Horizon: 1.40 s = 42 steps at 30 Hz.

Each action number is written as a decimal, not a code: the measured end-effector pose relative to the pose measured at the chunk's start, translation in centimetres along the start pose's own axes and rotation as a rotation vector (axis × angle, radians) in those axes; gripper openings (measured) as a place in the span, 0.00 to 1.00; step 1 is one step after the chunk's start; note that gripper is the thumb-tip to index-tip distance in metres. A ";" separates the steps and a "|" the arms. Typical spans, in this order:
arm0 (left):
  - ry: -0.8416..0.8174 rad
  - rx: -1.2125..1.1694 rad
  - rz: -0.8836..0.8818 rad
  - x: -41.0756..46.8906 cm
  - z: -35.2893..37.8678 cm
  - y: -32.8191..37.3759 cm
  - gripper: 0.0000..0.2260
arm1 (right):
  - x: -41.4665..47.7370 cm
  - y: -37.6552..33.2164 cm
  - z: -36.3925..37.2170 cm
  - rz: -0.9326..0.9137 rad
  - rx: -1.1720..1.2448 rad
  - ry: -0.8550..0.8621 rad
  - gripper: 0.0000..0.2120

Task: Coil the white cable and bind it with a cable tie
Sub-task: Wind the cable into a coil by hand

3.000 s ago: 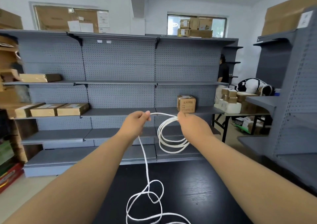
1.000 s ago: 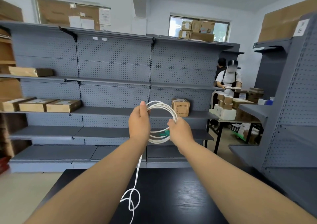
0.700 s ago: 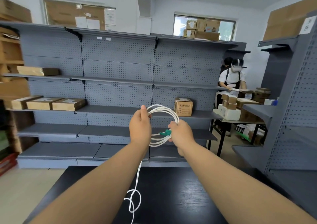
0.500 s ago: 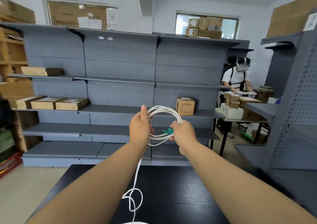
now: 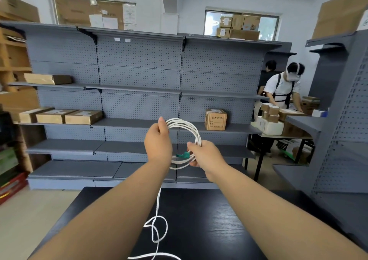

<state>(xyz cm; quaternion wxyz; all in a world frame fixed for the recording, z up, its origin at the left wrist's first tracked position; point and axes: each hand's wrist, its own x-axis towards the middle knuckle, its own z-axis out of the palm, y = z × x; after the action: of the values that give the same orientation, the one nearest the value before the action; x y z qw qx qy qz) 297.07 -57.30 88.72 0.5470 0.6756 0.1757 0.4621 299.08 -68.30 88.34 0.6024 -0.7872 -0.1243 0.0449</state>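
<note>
Left hand (image 5: 158, 144) pinches the white cable (image 5: 191, 129) coil at its ten o'clock, fingers (image 5: 162, 123) clamped on the strands; right hand (image 5: 205, 154) grips four o'clock, beside a green piece (image 5: 183, 155). Loose tail hangs onto the tabletop (image 5: 209, 220).

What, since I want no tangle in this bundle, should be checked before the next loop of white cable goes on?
1. Left hand grips the top of the white cable coil: ok.
2. Right hand holds the coil's lower right side: ok.
3. Loops lie close together: not ok, the lower strands fan apart.
4. Tail free of knots: cannot tell; it crosses itself in a small loop over the black table.
5. Whole length coiled: not ok, the tail hangs down to the table.
6. Green piece by the right hand is a tie ready to use: cannot tell.
</note>
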 end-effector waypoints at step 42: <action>-0.234 0.272 0.182 -0.2 -0.7 -2.4 0.15 | 2.0 -0.3 -0.6 -0.206 -0.689 0.078 0.08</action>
<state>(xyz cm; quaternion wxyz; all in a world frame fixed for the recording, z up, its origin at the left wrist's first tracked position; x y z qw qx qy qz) 297.07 -56.26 86.49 0.4234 0.8054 0.1098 0.4000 301.05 -68.28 88.90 0.3072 -0.9285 -0.1879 -0.0906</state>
